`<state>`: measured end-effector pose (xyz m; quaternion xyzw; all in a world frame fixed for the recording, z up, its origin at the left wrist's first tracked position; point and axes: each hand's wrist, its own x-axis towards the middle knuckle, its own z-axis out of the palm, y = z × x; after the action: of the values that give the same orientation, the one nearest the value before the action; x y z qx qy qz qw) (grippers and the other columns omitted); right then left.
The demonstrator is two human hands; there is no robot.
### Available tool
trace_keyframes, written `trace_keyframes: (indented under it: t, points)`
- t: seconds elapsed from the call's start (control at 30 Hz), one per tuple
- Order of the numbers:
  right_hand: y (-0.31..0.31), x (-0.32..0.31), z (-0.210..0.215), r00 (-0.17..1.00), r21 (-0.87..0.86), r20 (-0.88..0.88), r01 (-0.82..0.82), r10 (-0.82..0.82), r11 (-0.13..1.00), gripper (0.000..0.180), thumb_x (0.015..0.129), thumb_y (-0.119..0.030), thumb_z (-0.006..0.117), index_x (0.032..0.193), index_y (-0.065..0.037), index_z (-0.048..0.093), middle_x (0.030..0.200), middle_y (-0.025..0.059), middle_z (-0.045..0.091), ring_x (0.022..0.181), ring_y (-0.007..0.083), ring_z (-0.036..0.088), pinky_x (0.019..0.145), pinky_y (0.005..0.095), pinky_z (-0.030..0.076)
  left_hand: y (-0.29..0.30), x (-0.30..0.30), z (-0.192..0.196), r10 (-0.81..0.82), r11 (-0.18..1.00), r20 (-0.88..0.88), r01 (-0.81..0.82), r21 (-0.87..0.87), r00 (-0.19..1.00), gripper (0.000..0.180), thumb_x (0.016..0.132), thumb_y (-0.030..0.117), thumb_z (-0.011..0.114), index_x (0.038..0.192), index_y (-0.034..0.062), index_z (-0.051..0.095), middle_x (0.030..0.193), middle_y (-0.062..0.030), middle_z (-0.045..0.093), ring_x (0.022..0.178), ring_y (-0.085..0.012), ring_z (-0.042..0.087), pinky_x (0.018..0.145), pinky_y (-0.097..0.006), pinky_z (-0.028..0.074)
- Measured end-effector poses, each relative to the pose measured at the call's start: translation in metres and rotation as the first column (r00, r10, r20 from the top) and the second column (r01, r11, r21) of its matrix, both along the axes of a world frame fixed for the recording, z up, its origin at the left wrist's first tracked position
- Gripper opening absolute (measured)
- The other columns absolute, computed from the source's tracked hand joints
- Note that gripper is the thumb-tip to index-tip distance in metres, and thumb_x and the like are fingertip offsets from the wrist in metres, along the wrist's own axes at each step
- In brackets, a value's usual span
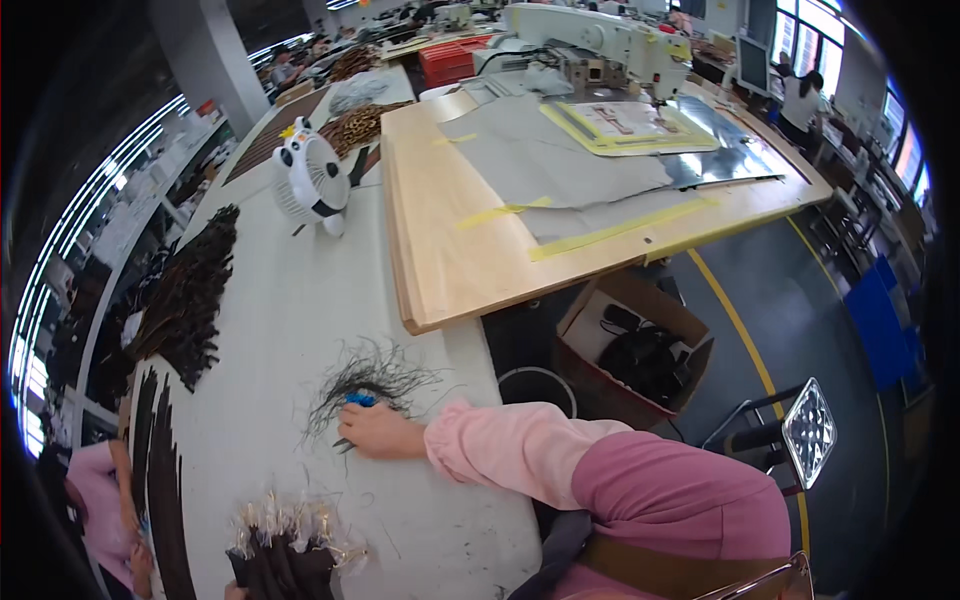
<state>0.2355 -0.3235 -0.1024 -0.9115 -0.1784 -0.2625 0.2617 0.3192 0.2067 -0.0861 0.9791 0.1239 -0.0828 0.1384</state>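
My right hand (pixel 378 430), in a light pink sleeve, lies on the white table (pixel 290 300) with its fingers curled around a small blue-handled tool (pixel 360 400). It rests on the near edge of a loose tangle of thin dark threads (pixel 370 378). A bundle of dark strips with gold ends (pixel 290 545) stands up at the lower edge. A sliver of my left hand (pixel 232 592) shows beside that bundle, and its grip is hidden.
A small white desk fan (pixel 310 178) stands further back. Dark strips (pixel 190 295) are heaped along the left side. A wooden board (pixel 450 250) carries grey fabric and a sewing machine (pixel 600 40). A cardboard box (pixel 640 340) sits on the floor. Another person's pink sleeve (pixel 90 480) is at the left.
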Motion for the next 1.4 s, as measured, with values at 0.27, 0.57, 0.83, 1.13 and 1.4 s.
trace_keyframes:
  t: [0.27, 0.57, 0.83, 1.13, 1.4]
  points:
    - [0.001, 0.004, -0.005, 0.996, 0.005, -0.074, 0.041, -0.040, 0.999, 0.017, 0.065, -0.007, 0.057, 0.079, 0.002, 0.057, 0.106, 0.0159, 0.051, 0.098, 0.0284, 0.050, 0.070, 0.0344, 0.049, -0.048, -0.058, 0.094, -0.165, 0.897, 0.051, 0.129, 0.423, 0.985, 0.044, 0.068, 0.016, 0.065, 0.108, 0.0009, 0.053, 0.095, -0.0236, 0.060, 0.091, -0.0398, 0.057, 0.080, -0.045, 0.043]
    - [0.006, -0.005, -0.001, 0.979, 0.209, 0.203, -0.023, -0.021, 0.978, 0.033, 0.066, -0.004, 0.057, 0.099, 0.003, 0.054, 0.124, 0.0213, 0.044, 0.110, 0.0313, 0.048, 0.071, 0.0371, 0.050, -0.120, -0.125, 0.237, -0.557, 0.762, 0.328, 0.314, 0.566, 0.763, 0.029, 0.069, 0.016, 0.062, 0.093, 0.0002, 0.057, 0.083, -0.0216, 0.061, 0.079, -0.0395, 0.059, 0.071, -0.044, 0.046]
    - [0.088, -0.094, 0.041, 0.702, 0.901, -0.232, -0.104, 0.673, 0.420, 0.044, 0.076, -0.029, 0.059, 0.109, 0.000, 0.052, 0.097, 0.0188, 0.060, 0.091, 0.0266, 0.058, 0.072, 0.0360, 0.044, -0.215, -0.194, 0.196, -0.672, 0.624, 0.233, 0.367, 0.689, 0.703, 0.027, 0.075, 0.021, 0.061, 0.096, 0.0050, 0.055, 0.073, -0.0164, 0.061, 0.064, -0.0368, 0.059, 0.057, -0.044, 0.046]
    - [0.066, -0.133, 0.010, 0.160, 0.829, -0.560, 0.096, 0.813, 0.551, 0.066, 0.074, -0.045, 0.061, 0.118, 0.001, 0.043, 0.102, 0.0208, 0.056, 0.078, 0.0229, 0.062, 0.049, 0.0340, 0.040, -0.254, -0.270, 0.066, -0.774, 0.455, -0.084, 0.643, 0.617, 0.628, 0.017, 0.075, 0.013, 0.057, 0.089, 0.0062, 0.054, 0.078, -0.0125, 0.059, 0.067, -0.0327, 0.059, 0.060, -0.042, 0.046]
    - [0.040, -0.156, 0.021, 0.889, 0.094, -0.084, -0.443, 0.451, 0.892, 0.026, 0.064, -0.026, 0.068, 0.074, -0.002, 0.063, 0.089, 0.0178, 0.053, 0.071, 0.0332, 0.059, 0.066, 0.0447, 0.047, -0.238, -0.276, 0.068, -0.677, 0.503, -0.165, 0.615, 0.607, 0.717, 0.036, 0.067, 0.008, 0.061, 0.102, 0.0041, 0.053, 0.084, -0.0163, 0.059, 0.076, -0.0344, 0.057, 0.067, -0.047, 0.041]
